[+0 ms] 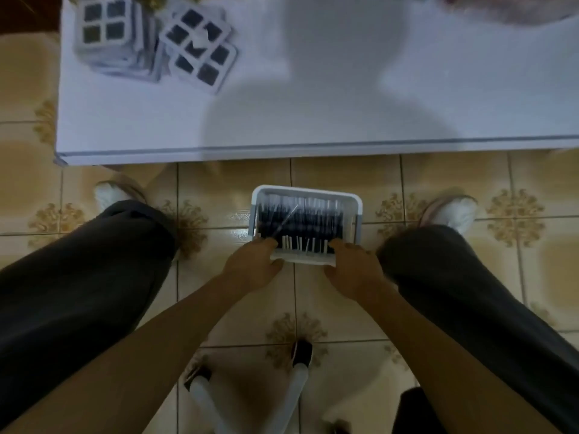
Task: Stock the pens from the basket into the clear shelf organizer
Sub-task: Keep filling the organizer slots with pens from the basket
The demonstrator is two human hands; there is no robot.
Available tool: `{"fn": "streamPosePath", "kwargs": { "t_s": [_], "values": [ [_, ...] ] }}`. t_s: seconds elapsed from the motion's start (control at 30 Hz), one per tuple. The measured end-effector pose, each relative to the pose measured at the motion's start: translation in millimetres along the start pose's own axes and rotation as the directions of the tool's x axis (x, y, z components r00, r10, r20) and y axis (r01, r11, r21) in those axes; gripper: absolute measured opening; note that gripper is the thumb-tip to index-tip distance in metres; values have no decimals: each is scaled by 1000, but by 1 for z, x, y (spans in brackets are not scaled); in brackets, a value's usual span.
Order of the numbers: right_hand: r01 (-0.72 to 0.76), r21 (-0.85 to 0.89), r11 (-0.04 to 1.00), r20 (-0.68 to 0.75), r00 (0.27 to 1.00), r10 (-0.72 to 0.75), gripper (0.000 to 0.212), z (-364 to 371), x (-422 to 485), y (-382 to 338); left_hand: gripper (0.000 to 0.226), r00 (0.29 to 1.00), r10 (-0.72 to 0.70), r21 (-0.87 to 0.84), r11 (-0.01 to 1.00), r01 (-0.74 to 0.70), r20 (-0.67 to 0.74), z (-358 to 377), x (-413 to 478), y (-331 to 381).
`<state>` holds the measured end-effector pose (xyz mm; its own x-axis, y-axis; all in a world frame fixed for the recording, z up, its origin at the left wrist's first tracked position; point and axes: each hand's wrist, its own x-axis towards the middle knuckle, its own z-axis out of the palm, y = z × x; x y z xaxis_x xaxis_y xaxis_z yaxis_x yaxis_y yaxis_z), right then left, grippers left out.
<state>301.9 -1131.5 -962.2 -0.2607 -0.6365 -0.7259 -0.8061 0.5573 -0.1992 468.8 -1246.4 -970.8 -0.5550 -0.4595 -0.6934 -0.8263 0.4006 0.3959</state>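
Two clear gridded units sit far left on the white table (313, 120): a four-cell organizer (105, 36), upright, and touching its right side a six-cell organizer (200, 48), tilted. Cells look dark, and with the blur I can't tell whether anything is in them. Down on the tiled floor (219, 296), between the person's legs, is the task's stock. Left hand (250, 264) is on the near-left corner of the basket (357, 211), fingers curled over the near rim, thumb under the edge, so it is clamped on the basket. Pens (300, 219) fill the basket in a packed row, dark barrels with pale ends towards the near rim, and one pen lies diagonally across the top. Right hand (351, 270) mirrors the left on the near-right corner, fingers curled over the rim and probably gripping the basket rather than pens, though motion blur makes that soft. Step in hand, as I judge it: taking hold of the full basket with no pens stocked yet, so the task is at its start. The next move calls for a level two-handed lift up to the table, setting the basket near the organizers at the left. The loose diagonal pen must be kept from sliding off. Only then can pens be picked out in small bunches and dropped upright into the cells.
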Motion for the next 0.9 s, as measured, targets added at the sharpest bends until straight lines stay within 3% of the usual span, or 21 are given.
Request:
{"fn": "streamPosePath", "kwargs": {
  "t_s": [0.13,0.27,0.47,0.67,0.9],
  "values": [
    [-30,48,998,-60,998,33,45,26,25,4,41,989,-120,-253,963,95,-86,24,39,-9],
    [-54,54,997,-28,998,56,40,34,49,7,47,968,-239,-397,898,191,-76,44,72,-16],
    [-72,73,995,48,996,69,44,43,87,6,57,938,-331,-346,897,277,-107,64,97,-16],
    [-114,280,953,94,991,91,43,63,109,-7,47,947,-286,-75,958,278,-146,74,117,-10],
    [-152,491,858,75,988,132,30,74,112,-14,39,930,-300,-222,942,252,-214,82,129,-6]
  ]
}}
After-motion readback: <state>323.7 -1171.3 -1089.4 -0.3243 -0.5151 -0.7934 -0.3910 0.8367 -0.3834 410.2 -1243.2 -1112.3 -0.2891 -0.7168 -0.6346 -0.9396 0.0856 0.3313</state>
